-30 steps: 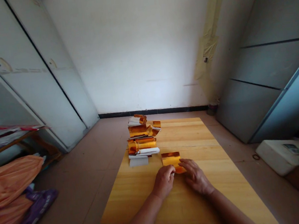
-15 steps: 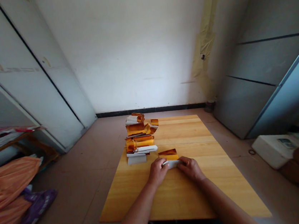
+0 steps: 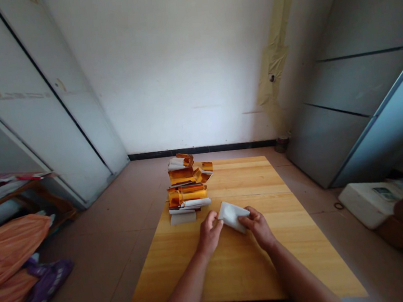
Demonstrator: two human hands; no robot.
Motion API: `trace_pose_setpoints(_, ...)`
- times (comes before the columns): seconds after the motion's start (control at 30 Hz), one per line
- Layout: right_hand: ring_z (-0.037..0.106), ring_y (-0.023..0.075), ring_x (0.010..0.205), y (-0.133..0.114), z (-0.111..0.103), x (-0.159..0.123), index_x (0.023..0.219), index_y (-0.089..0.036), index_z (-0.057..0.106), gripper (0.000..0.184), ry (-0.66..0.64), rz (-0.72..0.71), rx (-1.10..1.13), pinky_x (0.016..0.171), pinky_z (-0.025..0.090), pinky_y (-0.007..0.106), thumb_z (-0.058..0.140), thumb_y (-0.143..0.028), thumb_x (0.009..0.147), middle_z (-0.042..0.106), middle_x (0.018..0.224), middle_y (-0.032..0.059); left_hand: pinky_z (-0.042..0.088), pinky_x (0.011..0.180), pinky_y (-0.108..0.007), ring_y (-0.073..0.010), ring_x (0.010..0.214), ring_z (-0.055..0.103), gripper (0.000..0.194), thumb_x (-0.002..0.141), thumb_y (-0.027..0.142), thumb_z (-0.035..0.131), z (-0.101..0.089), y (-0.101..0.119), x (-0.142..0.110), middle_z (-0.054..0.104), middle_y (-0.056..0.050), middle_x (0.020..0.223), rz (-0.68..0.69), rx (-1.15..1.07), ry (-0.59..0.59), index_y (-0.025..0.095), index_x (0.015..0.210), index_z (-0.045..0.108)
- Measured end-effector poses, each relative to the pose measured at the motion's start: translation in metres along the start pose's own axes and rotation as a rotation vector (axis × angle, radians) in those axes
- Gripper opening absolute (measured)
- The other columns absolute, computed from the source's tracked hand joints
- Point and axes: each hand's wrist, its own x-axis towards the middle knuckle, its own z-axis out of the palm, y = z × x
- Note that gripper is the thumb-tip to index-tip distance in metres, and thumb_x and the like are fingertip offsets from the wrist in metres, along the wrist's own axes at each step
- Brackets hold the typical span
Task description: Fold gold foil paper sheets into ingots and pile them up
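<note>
A small sheet of card (image 3: 231, 215) is held up above the table, its white side facing me. In the earlier view its other side shows shiny amber-gold. My right hand (image 3: 260, 227) pinches the card's right edge between thumb and fingers. At the left corner, the thumb and fingertips of my left hand (image 3: 209, 231) are closed on the card. Beyond my left hand lies a pile of similar amber-gold and white folded pieces (image 3: 189, 192), with a white piece (image 3: 183, 218) at its near end.
More amber-gold pieces (image 3: 182, 175) lie at the table's far left. The wooden table (image 3: 263, 178) has edges on all sides. A grey wardrobe (image 3: 55, 114) stands left, a fridge (image 3: 343, 86) right. A white box (image 3: 365, 202) and orange cloth (image 3: 11, 240) flank the table.
The card has turned and tilted, so its white face now shows instead of the gold side. My right hand has shifted slightly, and my left hand has moved a little left and down.
</note>
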Motion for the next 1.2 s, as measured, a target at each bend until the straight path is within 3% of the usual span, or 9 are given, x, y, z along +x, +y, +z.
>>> trace_pose_setpoints(0.1, 0.043, 0.0087, 0.054, -0.012, 0.004, -0.008, 0.065, -0.018, 0.051, 0.025, -0.109, 0.039, 0.136, 0.053, 0.036, 0.020, 0.069, -0.033, 0.058, 0.048, 0.056, -0.0060, 0.042, 0.066, -0.022, -0.0138, 0.072, 0.054, 0.015, 0.079, 0.029, 0.045, -0.010, 0.012, 0.011, 0.058, 0.001, 0.073, 0.027, -0.007, 0.008, 0.018, 0.081, 0.054)
trace_pose_setpoints(0.3, 0.053, 0.0118, 0.067, -0.032, 0.003, -0.013, 0.098, -0.016, 0.061, 0.046, -0.474, 0.157, 0.188, 0.061, 0.042, 0.022, 0.073, -0.028, 0.055, 0.063, 0.081, -0.0001, 0.042, 0.078, -0.025, -0.0152, 0.081, 0.057, 0.021, 0.074, 0.015, 0.044, -0.032, 0.046, 0.047, 0.065, -0.001, 0.081, 0.239, 0.217, -0.322, 0.018, 0.080, 0.065)
trace_pose_setpoints(0.4, 0.051, 0.0107, 0.059, -0.024, 0.009, -0.010, 0.091, -0.015, 0.059, 0.036, -0.319, 0.145, 0.073, 0.053, 0.040, 0.021, 0.068, -0.029, 0.060, 0.062, 0.074, -0.0004, 0.040, 0.086, -0.030, -0.0164, 0.087, 0.057, 0.024, 0.074, 0.011, 0.047, -0.025, 0.050, 0.054, 0.066, -0.001, 0.084, 0.316, 0.449, -0.350, 0.021, 0.083, 0.067)
trace_pose_setpoints(0.47, 0.052, 0.0119, 0.056, -0.012, 0.014, -0.008, 0.090, -0.015, 0.057, 0.030, -0.115, 0.125, -0.083, 0.050, 0.040, 0.021, 0.060, -0.024, 0.062, 0.061, 0.070, 0.0003, 0.037, 0.093, -0.036, -0.0195, 0.096, 0.055, 0.030, 0.074, 0.010, 0.050, -0.016, 0.048, 0.051, 0.065, -0.003, 0.094, 0.379, 0.602, -0.254, 0.024, 0.095, 0.066)
trace_pose_setpoints(0.57, 0.056, 0.0146, 0.061, 0.006, 0.013, -0.007, 0.103, -0.016, 0.054, 0.043, 0.210, 0.065, -0.429, 0.051, 0.041, 0.021, 0.052, -0.012, 0.059, 0.064, 0.072, 0.0029, 0.036, 0.095, -0.041, -0.0214, 0.105, 0.050, 0.046, 0.072, 0.005, 0.052, -0.002, 0.040, 0.035, 0.060, -0.005, 0.109, 0.457, 0.690, -0.150, 0.026, 0.112, 0.060)
trace_pose_setpoints(0.67, 0.058, 0.0158, 0.060, 0.017, 0.005, -0.010, 0.119, -0.014, 0.048, 0.058, 0.334, -0.008, -0.640, 0.053, 0.041, 0.021, 0.047, -0.009, 0.061, 0.064, 0.070, 0.0034, 0.040, 0.091, -0.038, -0.0213, 0.101, 0.051, 0.041, 0.071, 0.006, 0.055, 0.010, 0.029, 0.009, 0.059, -0.005, 0.107, 0.475, 0.667, -0.208, 0.025, 0.107, 0.062)
trace_pose_setpoints(0.83, 0.054, 0.0151, 0.051, 0.020, -0.005, -0.015, 0.127, -0.014, 0.045, 0.061, 0.318, -0.068, -0.796, 0.051, 0.038, 0.021, 0.041, -0.010, 0.066, 0.060, 0.059, 0.0002, 0.042, 0.093, -0.040, -0.0249, 0.103, 0.050, 0.041, 0.070, 0.028, 0.067, 0.023, 0.019, -0.034, 0.056, -0.007, 0.111, 0.426, 0.655, -0.258, 0.023, 0.110, 0.059)
trace_pose_setpoints(1.0, 0.050, 0.0139, 0.048, 0.017, -0.001, -0.022, 0.128, -0.013, 0.046, 0.059, 0.278, -0.079, -0.792, 0.049, 0.035, 0.021, 0.040, -0.013, 0.069, 0.054, 0.053, -0.0029, 0.032, 0.102, -0.048, -0.0264, 0.106, 0.050, 0.040, 0.070, 0.034, 0.068, 0.026, 0.022, -0.046, 0.056, -0.007, 0.111, 0.347, 0.727, -0.192, 0.024, 0.108, 0.058)
trace_pose_setpoints(1.2, 0.051, 0.0110, 0.046, 0.006, -0.016, -0.036, 0.112, -0.017, 0.056, 0.041, -0.149, 0.027, -0.628, 0.046, 0.037, 0.019, 0.047, -0.021, 0.072, 0.056, 0.053, -0.0048, 0.018, 0.109, -0.050, -0.0220, 0.111, 0.053, 0.015, 0.079, 0.019, 0.055, 0.018, 0.020, -0.040, 0.061, -0.005, 0.113, 0.362, 0.670, -0.219, 0.023, 0.092, 0.062)
